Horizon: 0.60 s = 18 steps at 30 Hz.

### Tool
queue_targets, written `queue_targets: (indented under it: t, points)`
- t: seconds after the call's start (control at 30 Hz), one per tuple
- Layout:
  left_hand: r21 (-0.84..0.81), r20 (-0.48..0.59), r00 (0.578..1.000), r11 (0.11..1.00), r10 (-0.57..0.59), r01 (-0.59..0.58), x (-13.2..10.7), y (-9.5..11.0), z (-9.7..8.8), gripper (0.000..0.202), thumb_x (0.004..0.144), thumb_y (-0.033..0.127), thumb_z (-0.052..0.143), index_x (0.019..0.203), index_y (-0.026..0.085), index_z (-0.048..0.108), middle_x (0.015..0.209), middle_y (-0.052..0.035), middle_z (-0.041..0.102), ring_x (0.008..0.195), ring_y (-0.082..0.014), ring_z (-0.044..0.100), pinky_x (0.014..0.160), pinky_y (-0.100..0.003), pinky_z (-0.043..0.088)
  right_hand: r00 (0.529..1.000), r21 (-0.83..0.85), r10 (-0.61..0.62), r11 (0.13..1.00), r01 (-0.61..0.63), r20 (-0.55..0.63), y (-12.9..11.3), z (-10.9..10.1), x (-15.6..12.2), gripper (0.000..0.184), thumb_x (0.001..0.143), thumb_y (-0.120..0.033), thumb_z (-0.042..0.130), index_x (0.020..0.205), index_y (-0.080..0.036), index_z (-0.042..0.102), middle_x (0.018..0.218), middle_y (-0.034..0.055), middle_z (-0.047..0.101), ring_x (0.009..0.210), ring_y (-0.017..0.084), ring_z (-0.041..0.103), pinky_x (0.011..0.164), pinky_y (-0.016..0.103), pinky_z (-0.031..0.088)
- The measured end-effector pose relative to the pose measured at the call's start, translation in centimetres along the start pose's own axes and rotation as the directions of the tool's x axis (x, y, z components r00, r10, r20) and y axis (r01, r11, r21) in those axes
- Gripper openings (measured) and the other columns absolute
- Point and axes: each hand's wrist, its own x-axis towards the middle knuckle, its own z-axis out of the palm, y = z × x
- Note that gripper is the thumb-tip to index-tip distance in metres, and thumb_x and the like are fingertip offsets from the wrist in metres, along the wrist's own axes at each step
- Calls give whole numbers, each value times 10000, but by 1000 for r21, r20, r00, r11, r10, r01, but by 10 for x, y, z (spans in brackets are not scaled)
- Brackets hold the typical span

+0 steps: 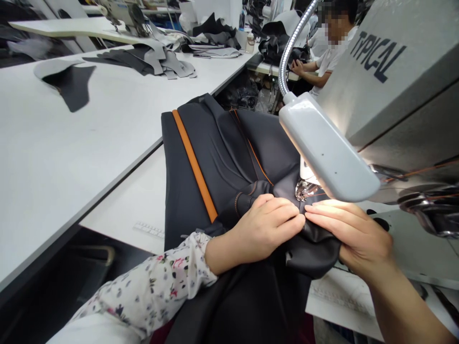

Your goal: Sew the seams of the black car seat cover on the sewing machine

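stitching seems in hand: left hand (265, 228) and right hand (358, 235), fingers together, press dark material (225, 157) near the presser foot (302, 190), pinch unclear, and next calls for even guiding.

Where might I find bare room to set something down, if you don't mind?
The white table offers room between the loose cutout and the table edge beside the dark material. Under the lamp, left hand, right hand and material crowd the presser foot.

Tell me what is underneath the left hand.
Dark material, bunched near the left hand, lies under it, with orange stitching showing just beside. The hand covers the patch directly beneath, so any seam there and whatever supports it cannot be seen.
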Motion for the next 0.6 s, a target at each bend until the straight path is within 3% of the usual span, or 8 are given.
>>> queue_targets:
  t: [0.13,0.3,0.6]
  points:
    - [-16,7,999,999,-34,34,-1,-2,4,209,1082,192,459,1063,160,665,1030,-40,730,1002,-151,625,909,-307,415,1000,9,0,1000,0,-15,-1,1,1,385,886,41,598,1206,-139,714,1166,102,754,1159,207,670,1055,335,530]
    - [-22,-10,1000,1000,-16,16,-3,-3,5,161,1067,172,486,1071,148,646,1040,-51,719,1033,-161,628,924,-312,426,999,4,38,999,-39,32,1,0,-9,425,906,30,578,1273,-153,688,1246,102,730,1209,202,654,1094,343,509]
    - [-54,-85,996,998,15,-20,-2,-4,9,106,1029,149,560,1050,112,657,1029,-73,716,983,-172,639,905,-316,452,997,34,69,997,-68,-45,-6,12,-7,452,892,20,636,1286,-197,688,1252,74,733,1196,204,665,1078,370,534]
